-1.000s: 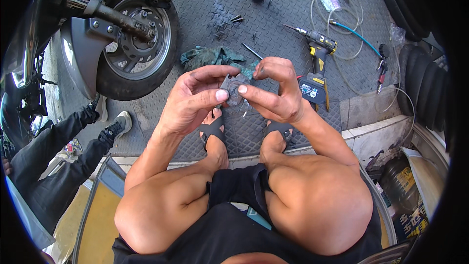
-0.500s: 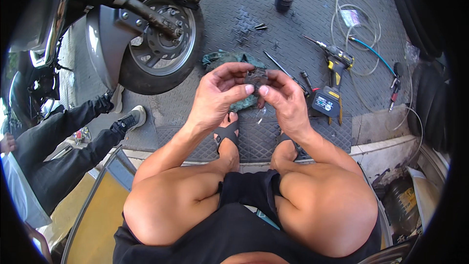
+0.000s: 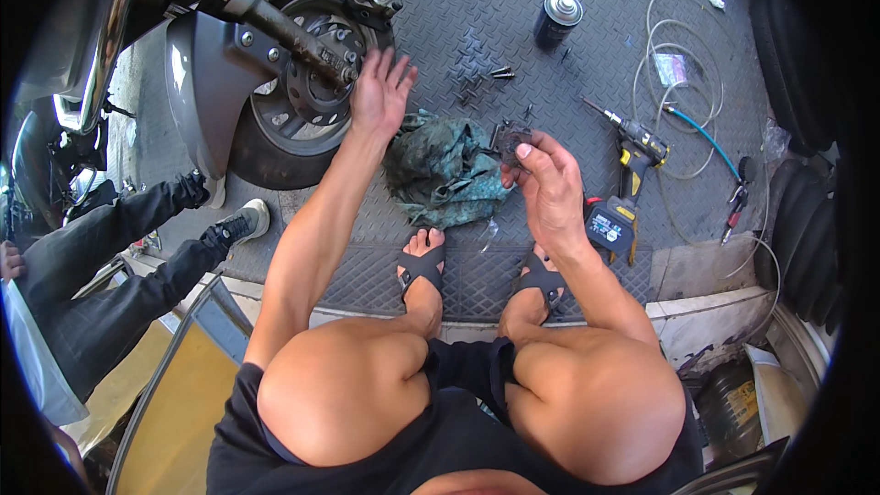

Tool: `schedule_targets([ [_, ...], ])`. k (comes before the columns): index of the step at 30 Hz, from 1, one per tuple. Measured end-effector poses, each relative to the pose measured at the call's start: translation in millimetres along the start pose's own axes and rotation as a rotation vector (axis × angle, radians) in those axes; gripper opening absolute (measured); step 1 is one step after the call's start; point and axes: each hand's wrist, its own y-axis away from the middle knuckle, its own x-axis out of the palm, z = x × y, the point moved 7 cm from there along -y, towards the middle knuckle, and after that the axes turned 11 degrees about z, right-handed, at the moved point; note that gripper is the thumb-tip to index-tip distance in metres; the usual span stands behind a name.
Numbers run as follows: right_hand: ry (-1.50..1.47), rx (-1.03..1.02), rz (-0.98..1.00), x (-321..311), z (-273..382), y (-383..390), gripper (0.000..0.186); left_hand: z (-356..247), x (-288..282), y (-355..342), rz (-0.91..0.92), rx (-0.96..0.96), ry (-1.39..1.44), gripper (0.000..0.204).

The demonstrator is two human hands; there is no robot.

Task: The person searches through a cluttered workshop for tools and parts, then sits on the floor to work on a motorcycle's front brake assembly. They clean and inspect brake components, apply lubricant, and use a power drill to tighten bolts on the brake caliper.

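My left hand is open, fingers stretched out and apart, in front of the scooter's front wheel, close to the axle end of the fork leg. It holds nothing. My right hand pinches a small, dark, grimy metal part between thumb and fingers; its exact kind is hard to make out. Beneath and between the hands, a crumpled dirty green cloth lies on the floor. A dark caliper-like part sits at the wheel's upper right.
A yellow-and-black cordless driver lies to the right, near a coiled clear hose with a blue end. Farther off stand a spray can and some small bolts. At left are another person's legs; tyres line the right.
My left hand has let go of the dark part and moved up and left toward the wheel, opening out. My right hand alone keeps the part, slightly farther right. The view has shifted a little.
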Motion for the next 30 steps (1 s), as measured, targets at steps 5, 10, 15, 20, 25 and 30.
schedule_targets([
  [5,0.024,-0.01,-0.035,-12.3,9.5,7.4,0.032,-2.0,25.6,-63.9,0.126,0.235,0.157,0.055],
  [10,-0.041,-0.068,-0.069,-26.0,20.0,20.0,0.027,-17.9,25.1,-79.1,0.208,0.315,0.424,0.046],
  [15,-0.067,-0.091,-0.075,-38.7,42.7,28.3,0.029,-9.6,50.0,-43.0,0.266,0.308,0.494,0.055],
  [20,-0.037,-0.11,-0.016,-30.4,56.5,19.3,0.025,-29.3,117.2,-0.7,0.391,0.139,0.419,0.076],
  [25,0.08,-0.147,0.054,8.9,71.0,-11.2,0.038,-65.4,132.0,20.2,0.408,0.037,0.525,0.07],
  [30,0.458,-0.28,0.046,56.3,98.5,-42.8,0.035,-77.3,138.4,33.0,0.239,0.067,0.241,0.037],
])
